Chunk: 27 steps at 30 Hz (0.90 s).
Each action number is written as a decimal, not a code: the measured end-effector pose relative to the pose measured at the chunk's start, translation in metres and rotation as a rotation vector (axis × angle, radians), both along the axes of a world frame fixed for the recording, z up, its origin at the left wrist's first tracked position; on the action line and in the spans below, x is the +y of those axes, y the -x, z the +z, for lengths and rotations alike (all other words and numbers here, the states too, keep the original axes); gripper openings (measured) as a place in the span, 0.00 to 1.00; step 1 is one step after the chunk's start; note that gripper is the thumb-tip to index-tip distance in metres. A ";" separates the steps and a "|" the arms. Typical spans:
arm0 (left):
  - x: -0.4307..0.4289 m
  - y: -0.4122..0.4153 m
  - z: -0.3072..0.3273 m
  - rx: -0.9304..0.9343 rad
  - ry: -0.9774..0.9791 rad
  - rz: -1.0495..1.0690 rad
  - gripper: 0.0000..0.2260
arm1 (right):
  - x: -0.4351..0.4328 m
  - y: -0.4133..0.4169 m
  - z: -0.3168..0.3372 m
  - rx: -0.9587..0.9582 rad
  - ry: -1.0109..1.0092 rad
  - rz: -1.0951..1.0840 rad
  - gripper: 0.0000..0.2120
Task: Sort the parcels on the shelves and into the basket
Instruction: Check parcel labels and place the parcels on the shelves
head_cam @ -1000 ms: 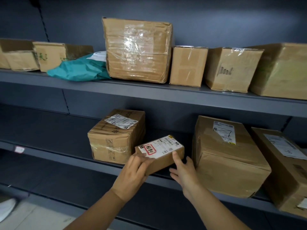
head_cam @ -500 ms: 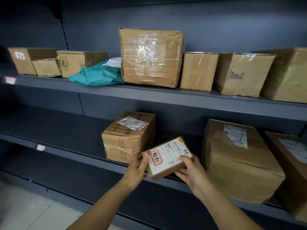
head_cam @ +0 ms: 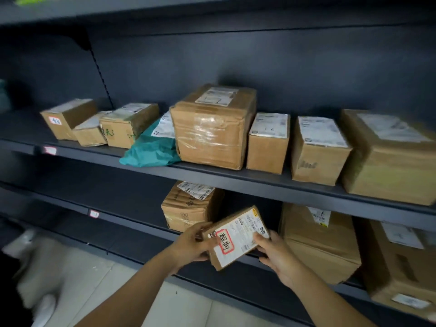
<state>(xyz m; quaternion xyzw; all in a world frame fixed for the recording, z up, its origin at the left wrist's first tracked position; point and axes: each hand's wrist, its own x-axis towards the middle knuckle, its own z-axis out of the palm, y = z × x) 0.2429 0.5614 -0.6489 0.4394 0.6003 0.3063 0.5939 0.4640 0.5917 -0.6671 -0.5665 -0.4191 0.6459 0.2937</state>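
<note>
Head view: small parcel (head_cam: 236,239) is now off the lower shelf (head_cam: 132,223), where a second ago it rested on the edge. It is tilted label-up, between both hands. Left hand (head_cam: 191,244) fingers curl round its left edge and right hand (head_cam: 276,253) fingers wrap its right edge. Looks like a label check before routing; no basket in view. Writing: far-left box (head_cam: 68,119) has a red-framed tag, unreadable; green-marked box (head_cam: 125,128) has handwriting; the parcel's red-boxed sticker looks like "超期", waybill blurred.

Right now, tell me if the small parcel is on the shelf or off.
Off: left hand and right hand hold the parcel tilted before the shelf.
</note>
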 end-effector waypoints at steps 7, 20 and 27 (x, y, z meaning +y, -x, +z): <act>-0.048 -0.014 0.129 0.088 0.039 -0.079 0.30 | -0.056 -0.035 0.124 -0.140 -0.020 0.134 0.25; -0.110 -0.093 0.367 0.356 -0.270 -0.623 0.28 | -0.186 -0.110 0.351 -0.359 -0.232 0.250 0.26; -0.165 -0.139 0.403 0.415 -0.535 -0.924 0.30 | -0.300 -0.129 0.385 -0.508 -0.283 -0.014 0.26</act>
